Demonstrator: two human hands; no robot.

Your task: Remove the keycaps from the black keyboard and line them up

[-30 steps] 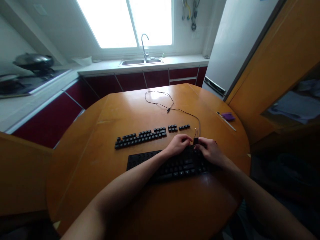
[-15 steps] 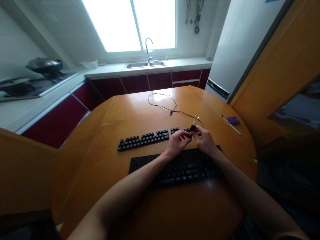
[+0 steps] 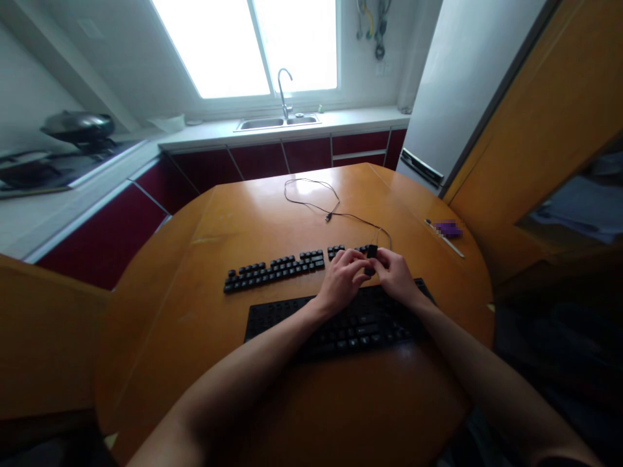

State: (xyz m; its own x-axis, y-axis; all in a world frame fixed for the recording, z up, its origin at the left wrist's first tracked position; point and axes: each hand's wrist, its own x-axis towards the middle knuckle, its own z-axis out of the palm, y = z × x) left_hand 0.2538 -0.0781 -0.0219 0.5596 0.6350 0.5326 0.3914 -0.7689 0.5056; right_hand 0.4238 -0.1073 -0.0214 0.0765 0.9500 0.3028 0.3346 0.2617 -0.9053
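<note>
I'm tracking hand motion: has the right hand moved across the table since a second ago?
Yes. Judged against the loose keycaps, the right hand has moved forward, nearer to them, and slightly left.

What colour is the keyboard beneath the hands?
The keyboard is black, best seen in the head view.

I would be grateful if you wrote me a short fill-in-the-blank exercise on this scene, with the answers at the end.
1. The loose keycaps lie between the looped cable and the ____.
2. Close to the left hand, a small black tool is held in the ____ hand.
3. Beside the white stick, the pixelated item is coloured ____.
4. The sink below the window has ____ basins.

Missing words: keyboard; right; purple; two.
</note>
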